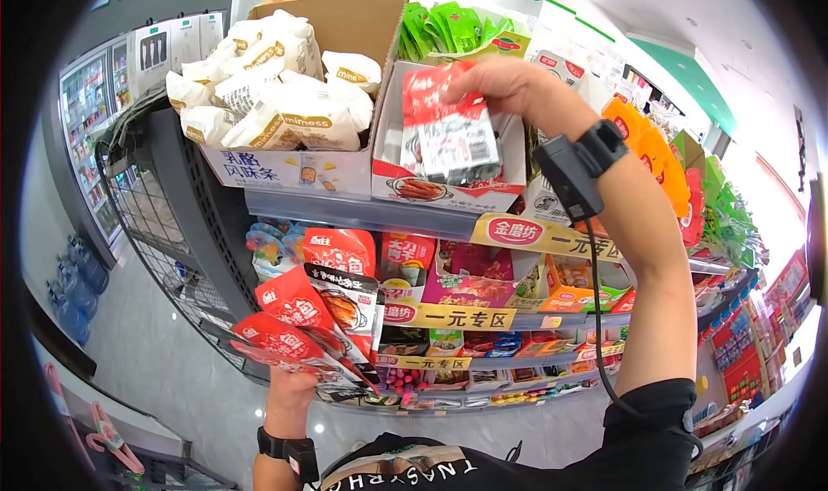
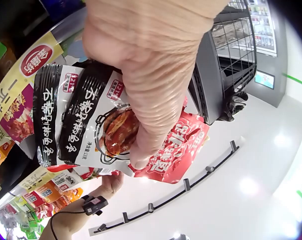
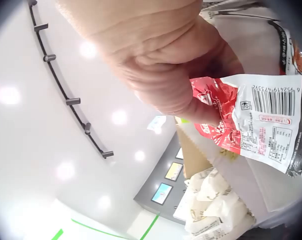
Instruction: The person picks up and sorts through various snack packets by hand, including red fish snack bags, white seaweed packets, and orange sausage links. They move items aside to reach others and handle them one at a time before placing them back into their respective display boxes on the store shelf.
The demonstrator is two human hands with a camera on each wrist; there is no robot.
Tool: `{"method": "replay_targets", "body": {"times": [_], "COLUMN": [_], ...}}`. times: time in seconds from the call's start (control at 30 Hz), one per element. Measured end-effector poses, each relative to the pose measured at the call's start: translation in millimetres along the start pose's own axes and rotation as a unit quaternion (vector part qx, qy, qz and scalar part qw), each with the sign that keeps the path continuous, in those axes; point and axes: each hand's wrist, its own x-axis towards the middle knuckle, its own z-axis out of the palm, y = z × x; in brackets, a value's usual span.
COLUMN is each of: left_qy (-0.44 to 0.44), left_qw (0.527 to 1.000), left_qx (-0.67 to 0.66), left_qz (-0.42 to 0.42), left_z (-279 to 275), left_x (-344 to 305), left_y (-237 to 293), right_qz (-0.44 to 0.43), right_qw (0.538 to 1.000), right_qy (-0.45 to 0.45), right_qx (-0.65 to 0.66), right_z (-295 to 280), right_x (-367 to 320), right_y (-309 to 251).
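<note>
My left hand (image 1: pixel 293 389) grips a fanned bunch of red, white and black snack packets (image 1: pixel 297 318); in the left wrist view its thumb lies across a black-and-white packet (image 2: pixel 111 120) with a red one (image 2: pixel 178 150) behind. My right hand (image 1: pixel 504 86) pinches the top of a red-and-white packet (image 1: pixel 448 125) over an open white box (image 1: pixel 392 168) on the top shelf. The right wrist view shows the right hand's (image 3: pixel 166 65) fingers on the red end of that packet (image 3: pixel 261 115), its barcode side showing.
A carton of white mimess packets (image 1: pixel 293 103) stands left of the box, green packets (image 1: pixel 453 27) behind it. Orange packets (image 1: pixel 647 146) are at the right. Lower shelves (image 1: pixel 466 317) hold more snacks. A wire rack (image 1: pixel 164 258) and water bottles (image 1: pixel 73 293) are at the left.
</note>
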Motion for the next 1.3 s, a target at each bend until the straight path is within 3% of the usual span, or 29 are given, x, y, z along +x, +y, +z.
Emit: {"method": "replay_targets", "body": {"times": [0.1,0.27,0.47,0.67,0.77,0.87,1.07,1.23,1.27,1.3], "left_qy": [0.0,0.024,0.005,0.019,0.022,0.015,0.014,0.011,0.003,-0.004], "left_qw": [1.0,0.999,0.999,0.999,0.999,1.0,1.0,1.0,0.997,0.997], "left_qx": [0.008,-0.016,-0.023,-0.019,-0.022,-0.006,-0.01,0.002,-0.08,-0.072], "left_qz": [0.004,0.022,0.024,0.022,0.029,0.007,0.004,0.003,0.012,0.008], "left_z": [3.6,6.5,-5.9,-1.9,1.0,-0.6,-6.5,-3.1,-2.8,-5.4], "left_x": [0.1,-1.2,-1.8,-0.1,2.0,2.6,6.5,7.2,7.0,6.1], "left_y": [1.3,2.0,-4.4,-5.7,-6.4,-6.0,-15.8,-11.8,-11.9,-11.2], "right_qz": [0.096,0.067,0.077,0.066,-0.038,-0.08,-0.033,0.006,0.005,-0.001], "right_qw": [0.994,0.935,0.862,0.852,0.862,0.871,0.886,0.839,0.835,0.823], "right_qy": [0.004,0.054,0.052,0.04,0.031,-0.008,-0.025,-0.025,-0.035,-0.043], "right_qx": [-0.051,-0.345,-0.498,-0.517,-0.504,-0.485,-0.462,-0.544,-0.549,-0.566], "right_z": [24.0,32.9,37.7,35.3,29.0,22.6,17.0,32.1,31.3,30.7], "right_x": [1.1,15.4,11.9,18.5,21.1,22.7,42.0,28.0,29.8,33.2], "right_y": [8.3,12.7,5.9,9.3,18.2,19.2,24.9,5.6,6.0,6.2]}}
